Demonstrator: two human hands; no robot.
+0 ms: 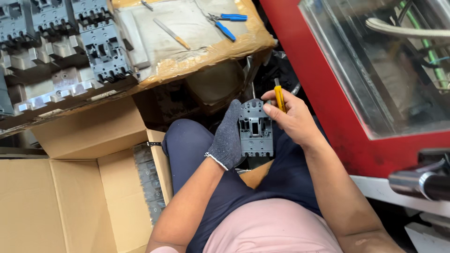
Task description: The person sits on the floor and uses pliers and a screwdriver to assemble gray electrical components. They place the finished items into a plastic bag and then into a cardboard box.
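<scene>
Grey housing [256, 129] held over lap, gloved left hand [227, 136] wrapped round its left edge. Right hand [293, 119] closed on yellow knife [280, 98], thumb on housing top. Trimming seemingly midway. More housings [105, 51] stacked on bench; others in box [149, 180]. Pliers [228, 23] idle.

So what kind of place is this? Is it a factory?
Probably a small factory or workshop. Rows of grey moulded plastic parts lie on a bench, a red machine with a window stands nearby, and cardboard boxes sit on the floor for packing.
</scene>
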